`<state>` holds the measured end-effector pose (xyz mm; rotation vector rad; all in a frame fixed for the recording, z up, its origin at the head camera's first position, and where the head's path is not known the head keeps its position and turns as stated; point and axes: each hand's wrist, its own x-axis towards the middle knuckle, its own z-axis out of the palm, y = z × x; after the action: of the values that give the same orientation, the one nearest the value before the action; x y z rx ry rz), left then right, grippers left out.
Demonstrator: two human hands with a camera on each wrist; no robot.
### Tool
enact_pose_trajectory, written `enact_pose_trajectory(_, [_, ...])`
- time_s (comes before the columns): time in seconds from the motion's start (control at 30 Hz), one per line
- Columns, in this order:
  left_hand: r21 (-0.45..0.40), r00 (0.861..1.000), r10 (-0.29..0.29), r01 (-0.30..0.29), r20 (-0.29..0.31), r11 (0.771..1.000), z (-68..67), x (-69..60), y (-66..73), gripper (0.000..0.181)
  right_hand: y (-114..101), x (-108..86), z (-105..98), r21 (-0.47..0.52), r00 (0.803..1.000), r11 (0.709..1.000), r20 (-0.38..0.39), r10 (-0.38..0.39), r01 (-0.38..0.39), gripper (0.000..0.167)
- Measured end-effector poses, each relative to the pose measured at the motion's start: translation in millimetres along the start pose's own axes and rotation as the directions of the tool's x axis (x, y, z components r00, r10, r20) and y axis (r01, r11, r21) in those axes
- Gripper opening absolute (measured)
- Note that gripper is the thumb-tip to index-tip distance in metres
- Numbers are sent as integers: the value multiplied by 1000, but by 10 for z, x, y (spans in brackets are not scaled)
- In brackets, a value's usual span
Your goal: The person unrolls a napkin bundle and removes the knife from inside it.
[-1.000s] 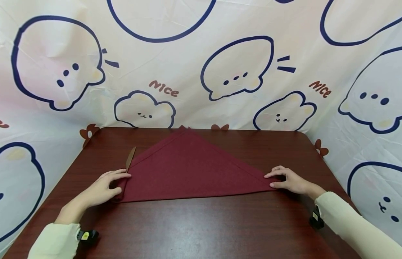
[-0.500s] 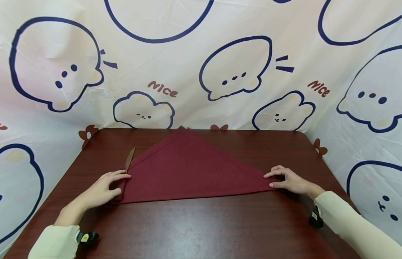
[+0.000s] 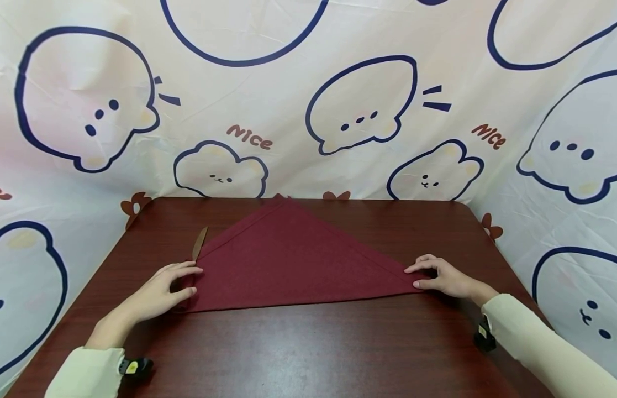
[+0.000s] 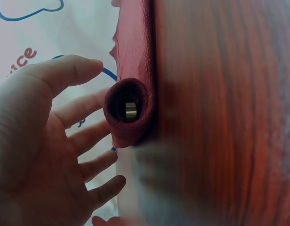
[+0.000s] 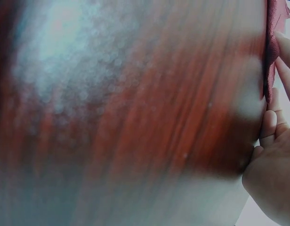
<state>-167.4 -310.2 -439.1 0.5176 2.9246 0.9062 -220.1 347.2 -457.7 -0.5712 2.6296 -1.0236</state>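
A dark red cloth (image 3: 293,260) lies on the table as a wide triangle, its peak at the far edge. The left wrist view shows its left end rolled into a tube (image 4: 149,101), with a metallic piece (image 4: 131,110) inside. My left hand (image 3: 156,290) rests at that rolled end, fingers spread and relaxed. A flat brown pointed piece (image 3: 200,243) sticks out beyond its fingertips. At the cloth's right corner my right hand (image 3: 449,279) rests with loosely bent fingers, thumb and fingertips on the fabric; in the right wrist view the cloth's edge (image 5: 272,52) meets the fingers.
The brown wooden table (image 3: 298,348) extends in front of the cloth and on both sides. A white printed curtain (image 3: 288,99) hangs behind the table and along its left and right sides. A black camera is strapped to each wrist.
The left thumb has moved right, onto the rolled end, and the fingers have shifted slightly with it. The right hand and the triangular cloth look unchanged.
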Motion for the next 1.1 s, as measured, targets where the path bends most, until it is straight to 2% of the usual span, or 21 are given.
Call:
enact_pose_trajectory(0.23, [27,1000,-3,3,-2,1000,22,7,52,47,-16,-3,1,-4,1000,1000,-3,-7,7,31])
enact_pose_trajectory(0.6, [92,999,37,-35,-11,995,86,51,144,48,-20,-6,-3,-8,1000,1000,7,-1,1,32])
enact_pose_trajectory(0.8, [131,1000,22,-20,-12,991,137,57,169,47,-22,-6,-5,-5,1000,1000,13,4,-3,33])
enact_pose_trajectory(1.1, [204,1000,-12,16,-22,979,196,73,122,45,-15,10,-8,-3,1000,1000,18,21,-21,34])
